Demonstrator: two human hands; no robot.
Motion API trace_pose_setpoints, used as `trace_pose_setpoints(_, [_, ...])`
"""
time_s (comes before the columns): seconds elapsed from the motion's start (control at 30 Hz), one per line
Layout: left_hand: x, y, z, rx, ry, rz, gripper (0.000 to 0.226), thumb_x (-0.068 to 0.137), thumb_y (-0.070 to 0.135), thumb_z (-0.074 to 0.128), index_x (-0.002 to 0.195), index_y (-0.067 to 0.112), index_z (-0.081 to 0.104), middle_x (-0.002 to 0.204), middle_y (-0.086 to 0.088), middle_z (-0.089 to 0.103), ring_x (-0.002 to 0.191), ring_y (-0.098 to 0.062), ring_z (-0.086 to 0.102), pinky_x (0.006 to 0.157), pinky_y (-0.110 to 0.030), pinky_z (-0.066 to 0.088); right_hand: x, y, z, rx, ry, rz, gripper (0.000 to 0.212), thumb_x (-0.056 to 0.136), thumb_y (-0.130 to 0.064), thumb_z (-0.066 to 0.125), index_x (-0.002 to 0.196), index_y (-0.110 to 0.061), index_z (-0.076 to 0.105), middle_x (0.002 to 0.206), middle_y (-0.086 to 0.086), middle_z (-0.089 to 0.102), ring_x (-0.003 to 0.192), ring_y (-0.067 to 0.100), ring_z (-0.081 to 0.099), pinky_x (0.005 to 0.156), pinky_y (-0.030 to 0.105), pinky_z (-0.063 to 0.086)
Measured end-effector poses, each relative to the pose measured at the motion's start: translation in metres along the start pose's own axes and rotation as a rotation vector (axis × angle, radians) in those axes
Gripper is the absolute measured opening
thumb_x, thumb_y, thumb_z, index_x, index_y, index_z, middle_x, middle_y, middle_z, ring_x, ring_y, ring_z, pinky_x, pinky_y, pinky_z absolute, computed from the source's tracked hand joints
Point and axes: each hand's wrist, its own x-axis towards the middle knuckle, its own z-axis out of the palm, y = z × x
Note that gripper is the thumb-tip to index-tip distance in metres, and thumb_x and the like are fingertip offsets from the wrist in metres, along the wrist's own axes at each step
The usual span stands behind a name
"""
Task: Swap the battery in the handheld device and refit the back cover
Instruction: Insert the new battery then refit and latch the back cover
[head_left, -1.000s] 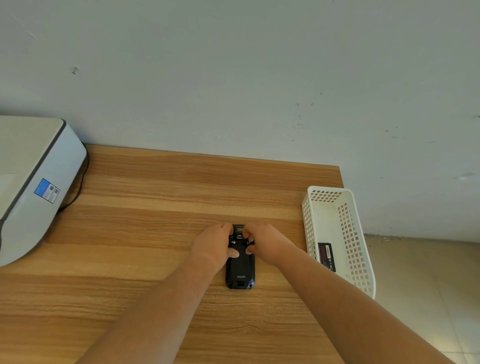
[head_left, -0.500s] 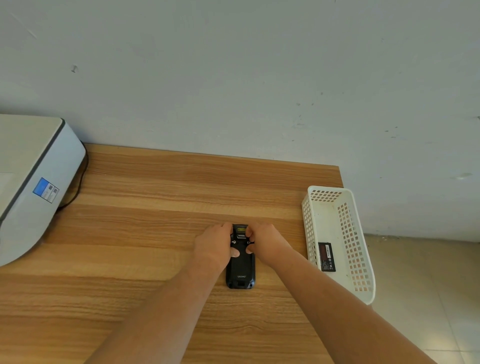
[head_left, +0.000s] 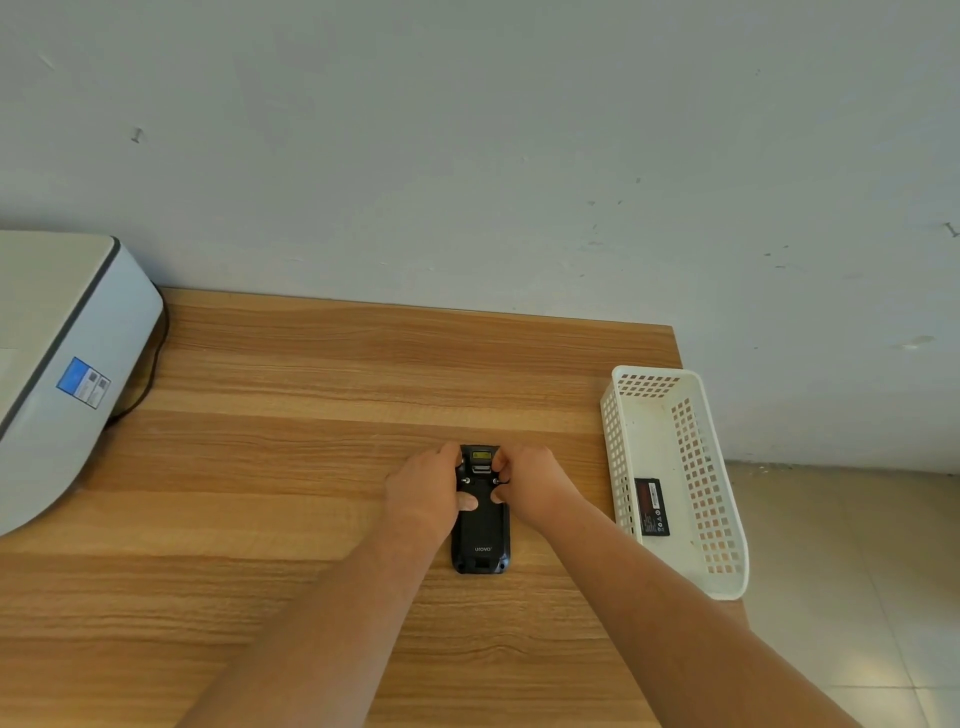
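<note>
A black handheld device (head_left: 480, 540) lies face down on the wooden table (head_left: 311, 415), its back cover showing with a small logo near the bottom. My left hand (head_left: 426, 491) grips the device's upper left side, thumb lying on the cover. My right hand (head_left: 532, 486) grips the upper right side, its thumb on the cover too and its fingers curled at the top edge. A black battery (head_left: 652, 506) lies inside the white basket (head_left: 727, 582) at the table's right edge.
A white and grey machine (head_left: 57, 374) with a blue label and a dark cable stands at the table's left end. A grey wall runs behind the table. Tiled floor lies beyond the right edge past the basket.
Both hands stay on the upper part of the device with only slight finger shifts. The device and the battery in the basket have not moved.
</note>
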Motion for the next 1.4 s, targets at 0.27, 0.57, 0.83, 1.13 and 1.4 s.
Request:
trace_pose_setpoints(0.27, [-0.01,-0.01,0.006,-0.133,0.042,0.078,0.034,0.084,0.039,0.071,0.113,0.026,0.058,0.108,0.011,0.056,0.1,-0.01,0.053,0.086,-0.03,0.048,-0.018,0.018,0.008,0.112,0.128,-0.057,0.023,0.083,-0.021,0.073,0.102,-0.02,0.06,0.103,-0.004,0.056,0.095,0.012,0.053,0.079,0.021,0.041])
trace_pose_setpoints(0.57, [-0.005,-0.003,-0.001,-0.094,0.006,0.071,0.019,0.087,0.032,0.07,0.099,0.025,0.058,0.105,0.009,0.055,0.098,-0.012,0.052,0.085,-0.031,0.048,-0.013,0.013,0.001,0.049,0.036,-0.064,0.026,0.083,-0.017,0.073,0.106,-0.017,0.061,0.106,-0.002,0.055,0.095,0.016,0.054,0.08,0.026,0.045])
trace_pose_setpoints(0.83, [-0.002,0.008,-0.003,-0.079,-0.048,-0.078,0.017,0.086,0.03,0.071,0.08,0.024,0.056,0.088,0.004,0.062,0.081,-0.014,0.059,0.075,-0.032,0.05,-0.007,0.01,0.001,0.016,-0.02,0.022,0.028,0.085,-0.02,0.072,0.11,-0.016,0.061,0.102,-0.001,0.056,0.089,0.016,0.056,0.075,0.027,0.046])
trace_pose_setpoints(1.13, [-0.004,0.001,0.002,-0.329,-0.078,-0.24,0.023,0.082,0.03,0.076,0.088,0.025,0.054,0.086,0.007,0.061,0.077,-0.01,0.059,0.069,-0.029,0.048,-0.023,0.019,0.005,0.403,0.037,0.218,0.02,0.084,-0.028,0.073,0.092,-0.019,0.057,0.086,-0.002,0.066,0.067,0.013,0.063,0.064,0.025,0.052])
trace_pose_setpoints(1.4, [0.014,0.004,-0.006,-0.555,-0.232,-0.437,0.025,0.085,0.022,0.075,0.101,0.018,0.056,0.095,-0.007,0.067,0.085,-0.022,0.068,0.066,-0.032,0.059,-0.003,0.006,-0.003,0.496,-0.132,0.464,0.027,0.085,-0.024,0.075,0.087,-0.015,0.049,0.089,0.01,0.07,0.069,0.018,0.069,0.069,0.032,0.061])
